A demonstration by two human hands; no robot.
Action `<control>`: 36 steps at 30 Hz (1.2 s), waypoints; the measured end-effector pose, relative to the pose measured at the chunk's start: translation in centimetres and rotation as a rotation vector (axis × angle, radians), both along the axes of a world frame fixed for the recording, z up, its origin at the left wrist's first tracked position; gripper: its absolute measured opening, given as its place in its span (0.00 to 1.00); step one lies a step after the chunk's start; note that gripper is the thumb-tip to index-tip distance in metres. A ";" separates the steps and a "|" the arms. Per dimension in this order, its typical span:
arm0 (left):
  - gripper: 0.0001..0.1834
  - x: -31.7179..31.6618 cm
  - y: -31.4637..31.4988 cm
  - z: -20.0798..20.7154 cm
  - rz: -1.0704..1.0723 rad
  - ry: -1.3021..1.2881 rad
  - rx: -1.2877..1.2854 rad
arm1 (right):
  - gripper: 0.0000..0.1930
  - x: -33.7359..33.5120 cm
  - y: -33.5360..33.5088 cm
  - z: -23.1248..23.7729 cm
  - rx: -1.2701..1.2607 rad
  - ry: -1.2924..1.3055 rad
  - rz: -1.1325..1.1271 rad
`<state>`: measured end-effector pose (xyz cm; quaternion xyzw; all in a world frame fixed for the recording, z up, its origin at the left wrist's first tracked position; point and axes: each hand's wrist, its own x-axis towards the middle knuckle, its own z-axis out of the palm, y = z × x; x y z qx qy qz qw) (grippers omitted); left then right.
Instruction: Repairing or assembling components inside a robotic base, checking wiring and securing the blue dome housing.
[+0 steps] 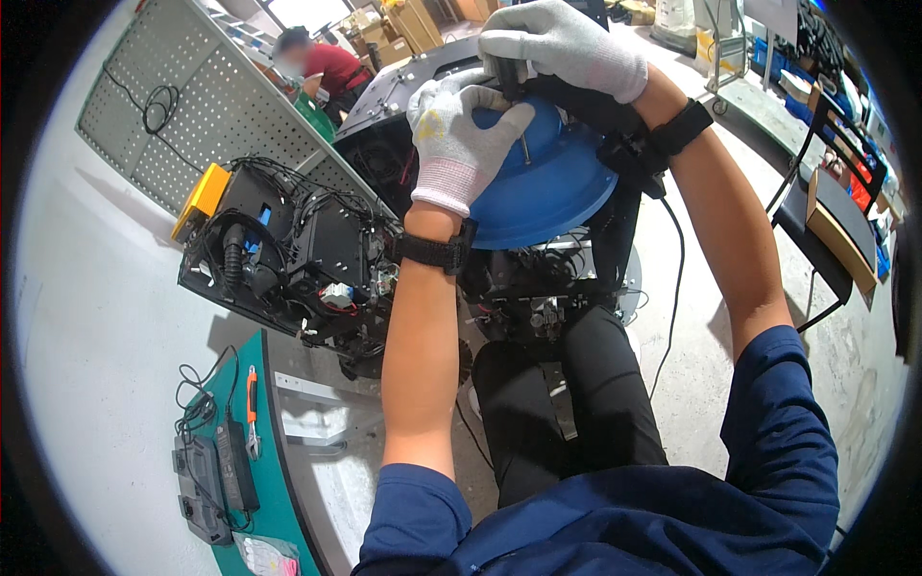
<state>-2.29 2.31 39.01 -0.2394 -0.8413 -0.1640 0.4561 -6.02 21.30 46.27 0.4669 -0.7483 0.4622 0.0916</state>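
Observation:
White gloves cover both my hands at the top of the head view. My right hand (567,48) is closed around a dark cylindrical tool (506,79), held roughly upright; its exact kind is unclear. Just below and left of it, my left hand (461,139) has its thumb and forefinger curled together by the tool's lower end. Whatever those fingers pinch is hidden. Beneath both hands lies a large round blue plastic part (552,197), mounted on a dark machine. A thin metal rod (525,149) shows on the blue surface beside my left thumb.
An opened machine full of wires (317,245) stands left, with a yellow box (202,202) on it. A green bench (274,461) holds an adjustable wrench (253,413) and a power adapter (235,466). A black chair (831,221) is right. A person in red (336,72) works beyond.

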 end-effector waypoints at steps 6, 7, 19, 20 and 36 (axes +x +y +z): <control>0.19 -0.3 -0.1 -0.1 -0.067 -0.125 0.103 | 0.17 -1.3 0.2 -0.8 -0.098 -0.008 0.116; 0.19 -0.3 -0.1 -0.2 -0.067 -0.124 0.102 | 0.17 -1.5 0.2 -0.9 -0.099 -0.007 0.116; 0.20 -0.3 -0.1 -0.4 -0.041 0.025 0.032 | 0.21 0.1 -0.4 -0.2 -0.061 -0.073 -0.117; 0.20 0.0 0.1 -0.3 -0.019 -0.060 0.067 | 0.20 0.1 -0.4 -0.1 -0.045 -0.056 -0.112; 0.20 -0.5 -0.2 -0.6 -0.027 0.145 -0.003 | 0.18 0.7 -0.3 0.0 -0.060 -0.051 -0.032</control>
